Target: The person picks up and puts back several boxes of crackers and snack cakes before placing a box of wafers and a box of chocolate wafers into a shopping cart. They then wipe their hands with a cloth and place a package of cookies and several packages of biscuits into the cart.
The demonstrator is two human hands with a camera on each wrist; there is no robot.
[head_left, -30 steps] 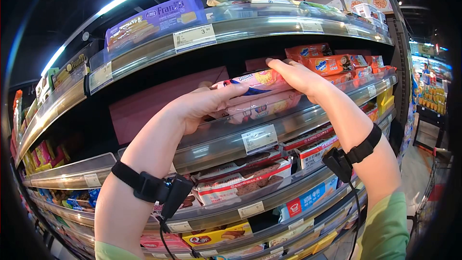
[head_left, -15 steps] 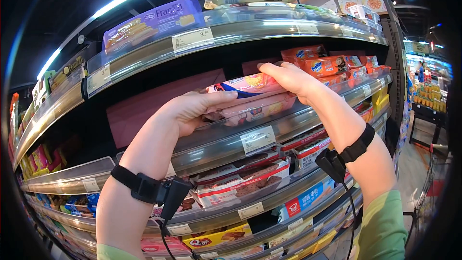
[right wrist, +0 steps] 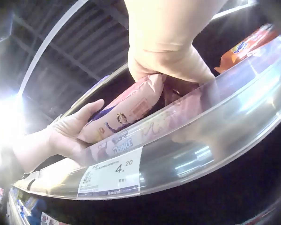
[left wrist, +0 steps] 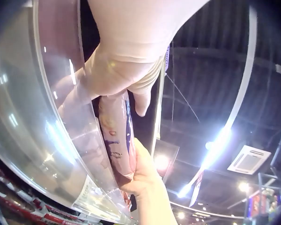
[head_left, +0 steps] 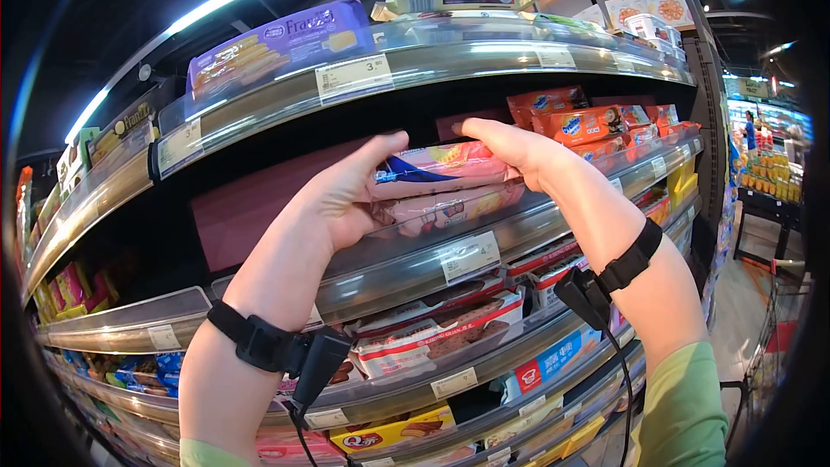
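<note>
A pink biscuit packet (head_left: 441, 169) is held level just above the middle shelf, over a second pink packet (head_left: 450, 206) lying behind the clear shelf rail (head_left: 406, 259). My left hand (head_left: 346, 195) grips its left end, thumb raised over the top. My right hand (head_left: 510, 147) curls over its right end. In the left wrist view the packet (left wrist: 117, 136) runs from my left hand (left wrist: 117, 70) to my right hand (left wrist: 145, 173). In the right wrist view my right hand (right wrist: 168, 61) clasps the packet (right wrist: 131, 110), with my left hand (right wrist: 65, 133) at the far end.
Orange packets (head_left: 579, 121) fill the same shelf to the right. A purple packet (head_left: 277, 39) lies on the shelf above. Red-and-white packets (head_left: 432, 329) sit on the shelf below. A price label (head_left: 469, 257) hangs on the rail. An aisle (head_left: 761, 294) opens at the right.
My left hand has shifted from under the packet to its left end, thumb now up. The packet has come down and levelled out, closer to the one beneath.
</note>
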